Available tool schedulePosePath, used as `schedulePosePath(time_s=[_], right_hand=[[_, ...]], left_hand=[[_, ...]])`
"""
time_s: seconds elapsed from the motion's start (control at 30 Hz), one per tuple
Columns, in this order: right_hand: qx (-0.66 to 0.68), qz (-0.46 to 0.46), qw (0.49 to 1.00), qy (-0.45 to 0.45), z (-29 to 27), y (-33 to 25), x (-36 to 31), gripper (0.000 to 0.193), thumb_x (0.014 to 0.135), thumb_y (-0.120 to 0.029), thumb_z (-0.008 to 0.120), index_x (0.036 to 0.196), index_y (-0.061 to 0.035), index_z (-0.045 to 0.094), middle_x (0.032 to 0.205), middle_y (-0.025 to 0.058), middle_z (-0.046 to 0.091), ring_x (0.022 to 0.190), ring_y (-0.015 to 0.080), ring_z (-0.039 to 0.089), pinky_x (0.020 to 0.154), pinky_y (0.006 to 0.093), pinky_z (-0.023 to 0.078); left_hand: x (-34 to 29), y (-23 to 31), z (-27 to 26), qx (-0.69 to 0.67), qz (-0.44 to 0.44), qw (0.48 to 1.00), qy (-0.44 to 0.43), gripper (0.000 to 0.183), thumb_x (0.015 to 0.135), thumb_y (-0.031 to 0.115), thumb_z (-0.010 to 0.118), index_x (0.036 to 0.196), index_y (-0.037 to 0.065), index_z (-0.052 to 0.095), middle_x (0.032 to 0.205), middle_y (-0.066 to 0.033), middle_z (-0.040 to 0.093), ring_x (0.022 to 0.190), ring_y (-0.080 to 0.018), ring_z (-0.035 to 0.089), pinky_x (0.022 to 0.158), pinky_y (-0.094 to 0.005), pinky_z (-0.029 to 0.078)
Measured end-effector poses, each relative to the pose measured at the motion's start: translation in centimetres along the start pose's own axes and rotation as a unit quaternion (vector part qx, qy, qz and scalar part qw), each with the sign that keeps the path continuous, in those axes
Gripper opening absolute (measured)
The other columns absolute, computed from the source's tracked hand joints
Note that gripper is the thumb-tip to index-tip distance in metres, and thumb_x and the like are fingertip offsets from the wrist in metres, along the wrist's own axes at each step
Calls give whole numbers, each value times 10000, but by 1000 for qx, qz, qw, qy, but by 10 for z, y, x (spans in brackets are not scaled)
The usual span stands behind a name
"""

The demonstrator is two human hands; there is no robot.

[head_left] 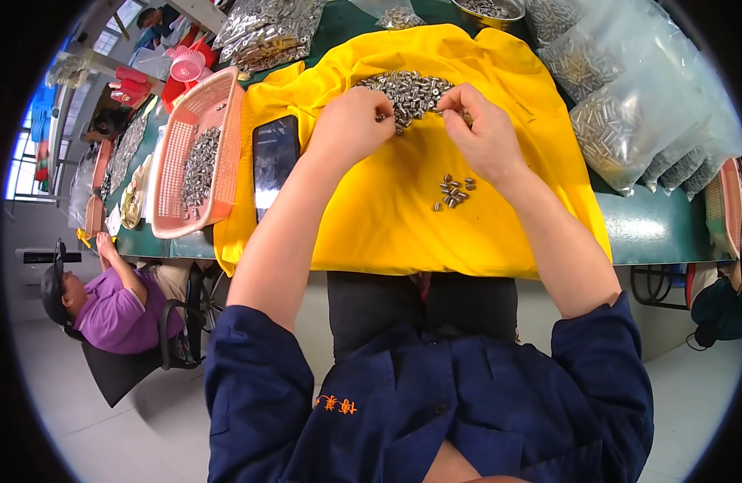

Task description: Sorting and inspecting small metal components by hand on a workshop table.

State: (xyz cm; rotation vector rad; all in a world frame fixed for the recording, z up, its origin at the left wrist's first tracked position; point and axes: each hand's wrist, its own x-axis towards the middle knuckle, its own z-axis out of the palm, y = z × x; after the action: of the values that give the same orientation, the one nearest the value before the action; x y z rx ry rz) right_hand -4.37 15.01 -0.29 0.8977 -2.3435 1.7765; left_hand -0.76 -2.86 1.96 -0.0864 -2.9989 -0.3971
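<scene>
A pile of small shiny metal cylinders (409,90) lies on a yellow cloth (371,217). My left hand (353,125) is at the pile's left edge, its fingers curled closed, with a small metal cylinder (380,117) showing at the fingertips. Across from it, at the right edge, my right hand (485,133) has thumb and forefinger brought together. What those fingertips hold is too small to make out. Nearer to me, a loose group of several cylinders (453,191) sits apart from the pile.
Left of the cloth stands a pink basket (168,177) holding more metal parts, beside a dark phone (275,161). Clear bags of metal parts (608,121) crowd the right side. A metal bowl (490,11) and another bag of parts (270,36) are at the back. A person in purple (133,310) sits at left.
</scene>
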Motion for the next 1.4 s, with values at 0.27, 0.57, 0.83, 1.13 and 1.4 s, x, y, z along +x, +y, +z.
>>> schedulePosePath(time_s=[0.27,0.57,0.83,1.13,1.4], right_hand=[[155,89,983,-48,-8,-12,-1,26,782,-54,476,802,-42,488,700,-19,482,616,47,421,553,199,362],[120,86,984,-100,-14,-10,1,38,770,-65,482,799,-41,473,692,-16,472,624,57,408,556,200,356],[47,43,994,-88,-13,-11,0,66,722,-67,484,774,-35,457,665,22,476,611,99,427,554,234,372],[-103,-1,989,-110,-14,-19,-2,61,721,-68,471,766,-32,453,637,86,495,565,175,462,529,296,386],[138,155,970,-125,-7,-2,1,61,756,-104,485,774,-48,467,626,12,456,567,100,415,514,248,357]], left_hand=[[-5,14,18,-720,-50,691,-44,155,733,38,604,878,28,549,796,-46,599,739,-122,586,619,-201,438],[-7,15,21,-694,-58,716,-52,158,729,6,616,887,4,608,814,-34,608,749,-85,561,691,-195,450],[-7,17,21,-650,-39,758,-46,153,729,16,622,882,7,616,802,-15,611,733,-62,550,677,-183,442],[-8,18,27,-563,-25,826,-20,129,707,37,640,832,9,633,752,-6,618,676,-49,548,620,-181,446],[-7,20,29,-563,-42,826,2,148,702,91,639,831,19,634,732,-17,619,667,-57,546,620,-203,448]])
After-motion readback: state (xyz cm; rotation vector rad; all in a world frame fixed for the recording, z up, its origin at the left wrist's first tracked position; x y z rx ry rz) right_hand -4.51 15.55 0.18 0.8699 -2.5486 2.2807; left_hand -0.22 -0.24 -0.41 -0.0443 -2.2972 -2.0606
